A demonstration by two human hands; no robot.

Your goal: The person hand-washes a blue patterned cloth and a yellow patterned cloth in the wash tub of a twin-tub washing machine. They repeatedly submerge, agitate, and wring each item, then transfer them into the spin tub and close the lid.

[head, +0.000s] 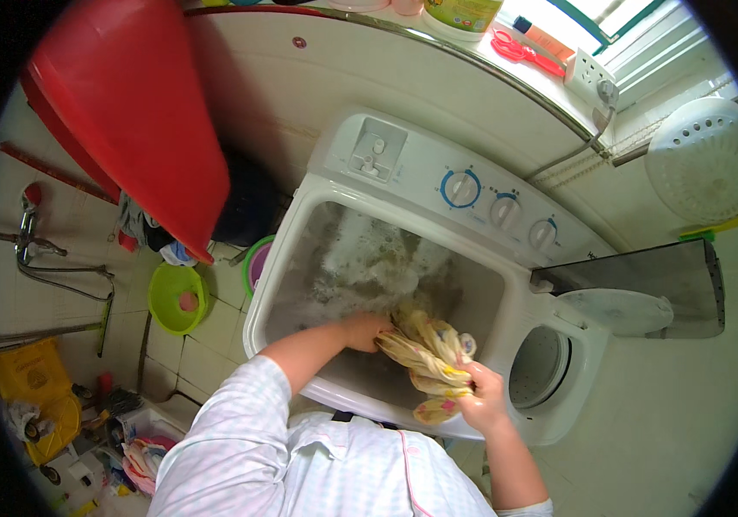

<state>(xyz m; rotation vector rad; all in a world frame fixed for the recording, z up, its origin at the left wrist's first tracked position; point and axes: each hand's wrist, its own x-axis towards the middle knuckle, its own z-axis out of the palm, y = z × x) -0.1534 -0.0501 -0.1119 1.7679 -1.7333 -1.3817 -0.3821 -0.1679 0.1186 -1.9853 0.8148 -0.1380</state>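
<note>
Both my hands grip a wet, bunched yellow patterned cloth [433, 355] above the wash tub of a twin-tub washing machine [309, 187]. My left hand [368, 331] has its end over the foamy water, its fingers partly hidden by the folds. On the right, my right hand [482, 391] closes around the other end near the tub's front right rim. Grey, sudsy water [369, 265] fills the tub, and what lies beneath the foam cannot be seen. Beside it, the round spin tub [540, 368] has its lid [634, 284] raised.
Three dials [461, 189] sit on the machine's back panel. A large red plastic basin [143, 116] leans at upper left. On the tiled floor is a green basin [178, 298]. Red scissors [524, 53] and a power strip [589, 77] rest on the ledge. A white colander [705, 161] hangs at right.
</note>
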